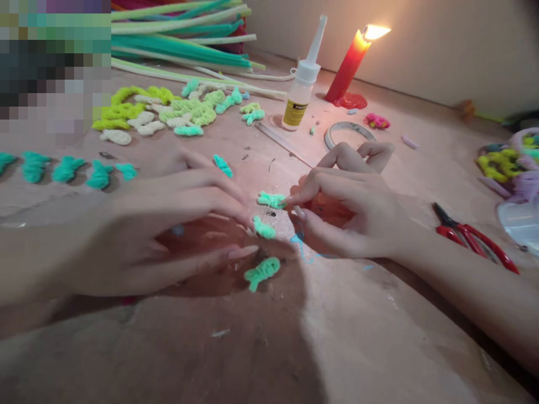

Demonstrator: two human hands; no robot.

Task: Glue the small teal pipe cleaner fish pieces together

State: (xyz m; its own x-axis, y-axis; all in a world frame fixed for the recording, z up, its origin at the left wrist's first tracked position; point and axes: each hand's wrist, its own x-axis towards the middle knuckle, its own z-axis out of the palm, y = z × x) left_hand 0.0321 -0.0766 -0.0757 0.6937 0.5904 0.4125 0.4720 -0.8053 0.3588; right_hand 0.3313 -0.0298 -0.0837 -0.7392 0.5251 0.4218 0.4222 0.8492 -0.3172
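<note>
My left hand (168,224) reaches in from the left, its fingertips pinching a small mint-green fuzzy piece (264,228). My right hand (345,207) comes from the right and pinches another mint-green fuzzy piece (272,199) between thumb and forefinger. The two pieces sit a short gap apart, just above the table (379,336). A third green fuzzy piece (261,273) lies on the table below my left fingertips. A small teal piece (222,165) lies just beyond my left hand.
A lit red candle (348,66) and a glue bottle (301,90) stand at the back. Several yellow, cream and green fuzzy pieces (168,112) lie back left, teal ones (67,168) at left. Long pipe cleaners (177,33) lie behind. Red-handled pliers (471,235) lie right; a tape ring (349,132) sits near the candle.
</note>
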